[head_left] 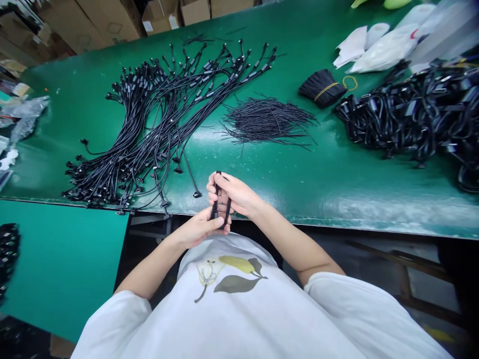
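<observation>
Between both hands, close to my body at the table's front edge, is a black cable (pixel 228 205) folded into a narrow loop. My left hand (pixel 204 225) is closed on its lower end, thumb on top. The upper end is pinched by my right hand (pixel 234 192), whose fingers curl behind it. A pile of loose black twist ties (pixel 269 119) lies beyond my hands. Left of it spreads a big heap of straight black cables (pixel 149 124) with connectors at their ends.
A bundle of black ties (pixel 322 89) has a yellow band round it. Coiled black cables (pixel 415 112) are heaped at the right. White plastic bags and paper (pixel 385 47) lie behind them. Cardboard boxes (pixel 108 22) stand past the green table's (pixel 299 184) far edge.
</observation>
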A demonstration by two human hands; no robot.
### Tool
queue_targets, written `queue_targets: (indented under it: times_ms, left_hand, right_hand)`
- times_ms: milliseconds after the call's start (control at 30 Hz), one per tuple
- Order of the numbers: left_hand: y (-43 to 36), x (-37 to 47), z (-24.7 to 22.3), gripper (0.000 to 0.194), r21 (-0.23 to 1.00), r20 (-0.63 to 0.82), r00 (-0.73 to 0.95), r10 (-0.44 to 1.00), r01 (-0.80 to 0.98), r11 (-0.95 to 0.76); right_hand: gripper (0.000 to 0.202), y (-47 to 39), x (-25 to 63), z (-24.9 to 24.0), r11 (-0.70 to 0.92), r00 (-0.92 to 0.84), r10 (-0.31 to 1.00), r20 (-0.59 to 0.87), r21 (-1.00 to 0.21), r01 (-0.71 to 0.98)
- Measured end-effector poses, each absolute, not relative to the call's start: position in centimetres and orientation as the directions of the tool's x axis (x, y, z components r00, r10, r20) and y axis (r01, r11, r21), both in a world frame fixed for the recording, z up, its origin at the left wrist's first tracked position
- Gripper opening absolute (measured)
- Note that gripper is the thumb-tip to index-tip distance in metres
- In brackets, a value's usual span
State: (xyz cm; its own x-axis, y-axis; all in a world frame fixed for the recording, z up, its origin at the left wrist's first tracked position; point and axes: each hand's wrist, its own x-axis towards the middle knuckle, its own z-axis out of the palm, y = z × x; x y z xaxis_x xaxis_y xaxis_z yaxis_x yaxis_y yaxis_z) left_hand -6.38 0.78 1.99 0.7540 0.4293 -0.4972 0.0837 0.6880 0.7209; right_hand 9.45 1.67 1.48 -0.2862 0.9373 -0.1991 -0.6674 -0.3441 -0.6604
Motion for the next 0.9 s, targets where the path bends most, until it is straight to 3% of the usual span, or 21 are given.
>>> queue_targets:
  times_ms: [267,433,600,700,800,900]
  left_hand:
    - [0.3,-5.4,1.8,0.052,0.64,-0.473,0.769,0.43,-0.035,0.768]
    - [0.0,-5.7,2.1,0.038,0.453,-0.431,0.852,0.299,-0.082,0.888]
    - [0.3,-5.4,2.2,0.034,0.34,-0.37,0.914,0.17,-0.037,0.94]
    - [0.7,-4.7,2.0,0.04,0.446,-0.401,0.901,0.164,0.035,0.894]
    - [0.8,-3.8,1.6,0.036,0.67,-0.441,0.817,0.372,0.024,0.742]
    - [0.7,-3.3,1.2,0.04,0.744,-0.453,0.768,0.452,0.047,0.666]
  right_hand:
    - [0.047,1.4,8.6,2.9,-0.315,-0.241,0.949,-0.204,-0.66,-0.682]
    - [0.043,0.9,8.8,3.4,-0.112,-0.159,0.987,0.004,-0.694,-0.712]
    - [0.044,0.7,9.2,3.3,-0.098,-0.222,0.971,0.094,-0.685,-0.722]
    - [0.043,0.7,9.6,2.7,-0.041,-0.155,0.983,0.099,-0.704,-0.709]
    - [0.043,0.6,10.5,1.9,-0.012,-0.102,0.992,0.069,-0.768,-0.64]
    - [0.039,0.2,12.1,1.3,0.024,-0.024,0.999,0.042,-0.851,-0.525]
